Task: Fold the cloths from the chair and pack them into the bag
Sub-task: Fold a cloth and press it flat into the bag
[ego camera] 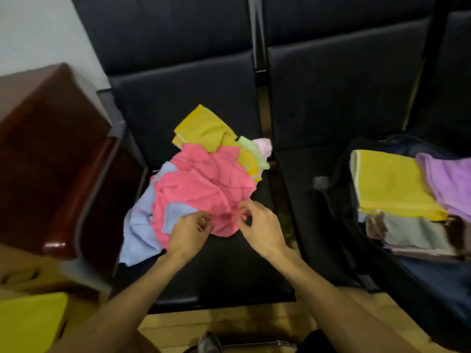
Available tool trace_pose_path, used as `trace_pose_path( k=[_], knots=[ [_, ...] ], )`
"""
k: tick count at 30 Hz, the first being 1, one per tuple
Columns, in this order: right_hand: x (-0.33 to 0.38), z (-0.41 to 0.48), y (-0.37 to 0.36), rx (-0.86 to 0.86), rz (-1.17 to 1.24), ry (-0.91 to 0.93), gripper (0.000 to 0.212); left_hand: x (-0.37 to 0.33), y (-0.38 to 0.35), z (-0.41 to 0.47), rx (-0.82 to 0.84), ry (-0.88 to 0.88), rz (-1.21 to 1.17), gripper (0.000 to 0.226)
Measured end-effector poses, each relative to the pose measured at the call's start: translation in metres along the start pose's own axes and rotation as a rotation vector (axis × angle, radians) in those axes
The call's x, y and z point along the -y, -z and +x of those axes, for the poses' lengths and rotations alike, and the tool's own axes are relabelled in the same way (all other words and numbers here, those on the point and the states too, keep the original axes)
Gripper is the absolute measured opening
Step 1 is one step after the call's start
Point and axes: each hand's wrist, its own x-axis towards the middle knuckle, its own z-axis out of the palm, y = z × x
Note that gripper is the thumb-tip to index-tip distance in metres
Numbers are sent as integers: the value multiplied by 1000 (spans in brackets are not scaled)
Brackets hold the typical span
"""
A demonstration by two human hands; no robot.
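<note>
Both hands, left hand (pixel 190 229) and right hand (pixel 260 222), are pinching the pink cloth's (pixel 204 184) near edge, apparently seeking corners for folding.

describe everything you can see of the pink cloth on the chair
The pink cloth is a soft, crumpled, unfolded piece lying on top of the pile on the dark chair seat. It overlaps a light blue cloth and a yellow cloth behind it. The left hand and right hand pinch its near edge.

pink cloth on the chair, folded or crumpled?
Crumpled: pink cloth bunched in loose wrinkles; left hand and right hand pinch its near edge.
</note>
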Motion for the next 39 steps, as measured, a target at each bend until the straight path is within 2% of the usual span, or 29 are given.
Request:
trace_pose_path(
  k=[2,6,7,9,11,13,15,19,23,26,28,31,33,39],
  knots=[
    [11,8,-33,113,-47,-52,15,33,4,3,3,61,36,17],
    [24,21,-82,250,-133,-125,11,68,10,12,-8,37,170,42],
    [27,26,-94,286,-151,-129,12,75,12,14,-39,35,161,48],
    [33,37,-110,341,-159,-128,29,82,16,21,-135,101,64,57],
    [44,54,-121,379,-151,-117,49,88,21,30,-199,224,-62,51],
    [59,72,-132,413,-194,-76,54,93,25,36,-165,241,-95,28],
    [70,84,-141,441,-265,-25,53,95,28,36,-162,185,-108,18],
    [83,91,-143,463,-276,26,57,88,44,30,-277,34,-164,23],
    [126,105,-107,320,-250,170,29,67,98,32,-395,-283,-159,17],
    [181,123,-61,165,-194,307,13,34,158,32,-478,-439,-243,10],
    [214,130,-31,108,-123,357,23,12,200,30,-494,-471,-326,6],
    [264,125,21,125,84,319,34,-25,262,19,-572,-522,-367,8],
    [290,115,51,128,162,380,38,-47,295,5,-601,-566,-365,9],
    [325,66,116,122,81,483,52,-78,340,-40,-587,-646,-281,14]
  ],
)
